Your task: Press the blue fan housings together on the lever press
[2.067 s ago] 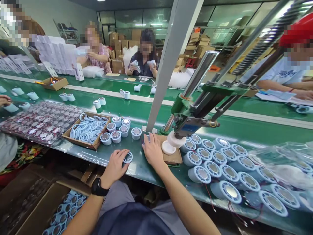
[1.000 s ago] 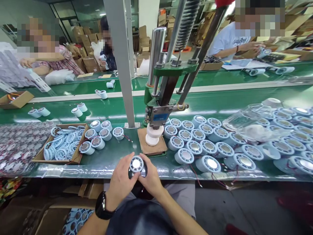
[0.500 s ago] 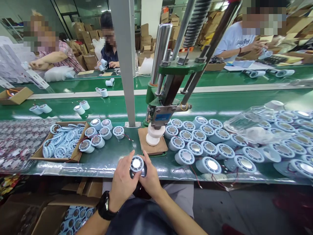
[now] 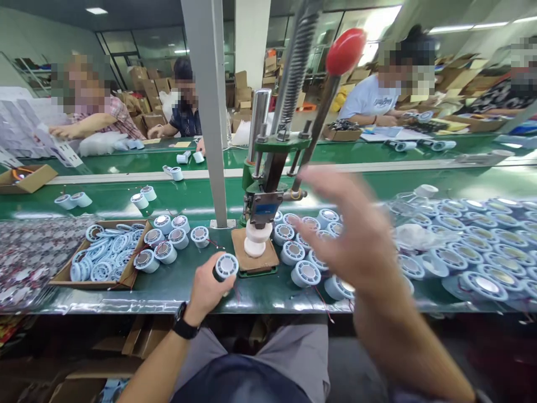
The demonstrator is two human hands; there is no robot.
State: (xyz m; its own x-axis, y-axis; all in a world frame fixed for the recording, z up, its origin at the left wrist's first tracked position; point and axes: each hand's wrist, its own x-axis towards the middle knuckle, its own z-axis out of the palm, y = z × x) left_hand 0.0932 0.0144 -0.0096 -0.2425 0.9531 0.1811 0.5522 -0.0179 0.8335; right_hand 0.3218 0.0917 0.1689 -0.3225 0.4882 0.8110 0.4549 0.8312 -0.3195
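My left hand [image 4: 208, 288] is wrapped round a light-blue cylindrical housing [image 4: 227, 265], a slotted ring and silver disc on its upper face. It holds this piece just left of the hand press [image 4: 266, 207]. Raised and smeared by motion, my right hand [image 4: 352, 224] has its fingers stretched apart with nothing visible in them. It is in front of the rows of housings, below the press's red-knobbed lever [image 4: 344, 53], and I see no contact with the lever. White round blocks [image 4: 255, 240] are under the press head, over a brown pad [image 4: 268, 261].
A cardboard box of light-blue rings [image 4: 140, 268] stands at left, with several housings [image 4: 166, 252] beside it. Many more housings [image 4: 482, 280] fill the right side, some under clear plastic. A grey post [image 4: 212, 112] rises behind. Co-workers [image 4: 373, 98] sit across the green bench.
Both hands held the housing before; now only my left hand does, slightly farther left. My right hand has let go and moved up and to the right. The view has tilted up.
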